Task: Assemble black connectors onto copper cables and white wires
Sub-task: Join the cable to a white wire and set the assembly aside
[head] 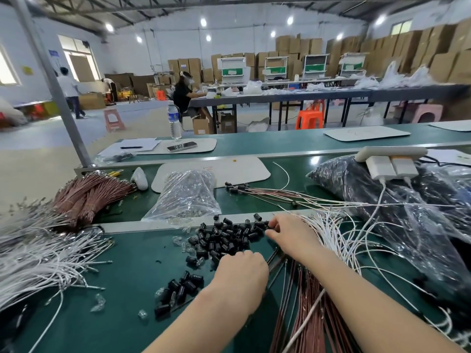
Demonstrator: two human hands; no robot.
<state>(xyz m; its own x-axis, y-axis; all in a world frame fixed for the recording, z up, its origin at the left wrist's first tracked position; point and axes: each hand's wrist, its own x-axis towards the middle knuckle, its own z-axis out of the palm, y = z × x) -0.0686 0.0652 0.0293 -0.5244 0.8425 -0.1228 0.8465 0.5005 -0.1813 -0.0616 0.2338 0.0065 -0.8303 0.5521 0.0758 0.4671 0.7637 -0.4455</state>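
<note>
My right hand (288, 233) is at the right edge of the pile of black connectors (224, 238), fingertips pinching one connector (268, 226). My left hand (242, 271) sits at the pile's near edge, fingers curled under and hidden, so I can't tell whether it holds anything. The pile lies mid-counter (127, 276), with a smaller cluster (181, 289) nearer me. Copper cables (300, 301) run under my right forearm. White wires (38, 256) fan out on the left, and a clear bag (188, 197) lies beyond the pile.
</note>
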